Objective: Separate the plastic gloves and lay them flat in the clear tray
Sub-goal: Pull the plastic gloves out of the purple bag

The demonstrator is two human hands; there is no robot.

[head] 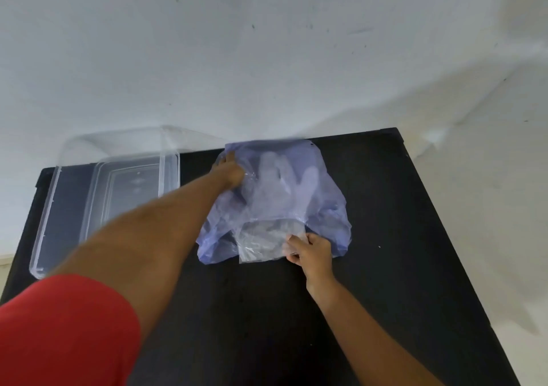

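From your head view, a black surface (385,267) fills the lower frame, set against a pale, scuffed wall (267,44) across the top. The clear tray (59,222) sits at the left of the frame, its far end overhanging the surface's back edge. At centre lies a blue-tinted plastic bag (329,196) with clear plastic gloves (284,178) showing through. Your left hand (231,172) is closed on the bag's upper left part; your right hand (311,252) pinches a clear glove cuff (261,243) at the bag's lower edge.

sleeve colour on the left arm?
Red sleeve, plain, no pattern visible; head view, bottom left.
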